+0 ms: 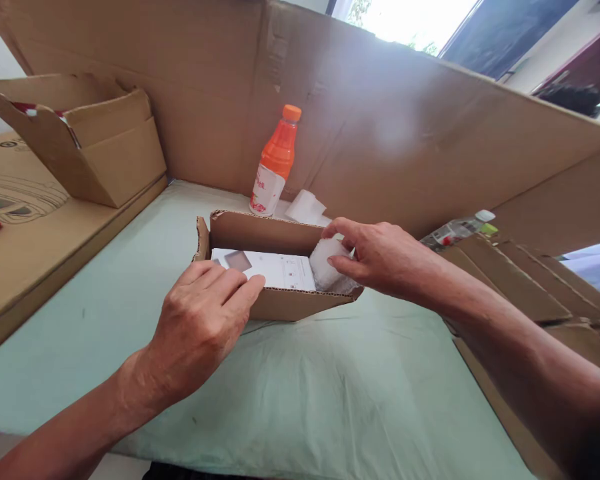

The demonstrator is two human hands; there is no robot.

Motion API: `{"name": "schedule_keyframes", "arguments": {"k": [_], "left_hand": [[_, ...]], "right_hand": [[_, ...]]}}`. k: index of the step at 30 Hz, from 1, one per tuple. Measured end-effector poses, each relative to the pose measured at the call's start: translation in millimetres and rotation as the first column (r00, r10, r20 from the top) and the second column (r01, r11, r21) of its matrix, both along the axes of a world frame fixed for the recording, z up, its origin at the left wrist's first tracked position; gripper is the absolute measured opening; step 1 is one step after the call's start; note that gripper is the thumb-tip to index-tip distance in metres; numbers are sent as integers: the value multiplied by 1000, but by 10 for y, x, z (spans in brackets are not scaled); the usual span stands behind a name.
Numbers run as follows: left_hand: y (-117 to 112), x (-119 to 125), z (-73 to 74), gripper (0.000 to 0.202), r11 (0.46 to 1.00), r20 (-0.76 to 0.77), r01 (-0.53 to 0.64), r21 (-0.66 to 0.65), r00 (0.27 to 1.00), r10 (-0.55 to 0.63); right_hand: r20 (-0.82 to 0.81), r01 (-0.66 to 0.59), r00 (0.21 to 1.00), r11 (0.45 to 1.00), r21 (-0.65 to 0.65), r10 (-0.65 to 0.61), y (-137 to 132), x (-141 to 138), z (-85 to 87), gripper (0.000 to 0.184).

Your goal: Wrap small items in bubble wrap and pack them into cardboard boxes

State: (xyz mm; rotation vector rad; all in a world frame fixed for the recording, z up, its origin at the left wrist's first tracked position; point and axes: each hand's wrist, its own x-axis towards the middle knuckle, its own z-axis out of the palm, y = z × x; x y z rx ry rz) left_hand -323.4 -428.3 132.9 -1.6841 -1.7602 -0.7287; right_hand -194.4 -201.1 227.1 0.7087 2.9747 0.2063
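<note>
An open cardboard box (280,307) stands on the green cloth in front of me. Inside it lies a white printed carton (275,268), with a wad of bubble wrap (326,263) at its right end. My left hand (205,320) grips the box at the near left, its fingers curled over the near wall; the fingertips are partly hidden. At the right end, my right hand (365,253) has thumb and fingers closed around the bubble wrap.
Behind the box stands an orange drink bottle (275,167) beside crumpled white paper (306,207). A second open box (115,147) rests on a large flat carton (45,220) at left. Right are a clear bottle (457,230) and folded cardboard (510,280). A tall cardboard wall (205,100) closes the back.
</note>
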Motion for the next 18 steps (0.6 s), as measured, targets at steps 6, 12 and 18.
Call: {"name": "schedule_keyframes", "arguments": {"k": [6, 12, 18], "left_hand": [[-5, 1, -10, 28, 1000, 11, 1, -11, 1000, 0], [-12, 5, 2, 27, 1000, 13, 9, -3, 1000, -9], [-36, -4, -30, 23, 1000, 96, 4, -9, 995, -3]], "right_hand": [[123, -1, 992, 996, 93, -11, -88, -124, -29, 16], [158, -47, 987, 998, 28, 42, -133, -220, -153, 26], [186, -94, 978, 995, -9, 94, -194, -160, -108, 27]]}}
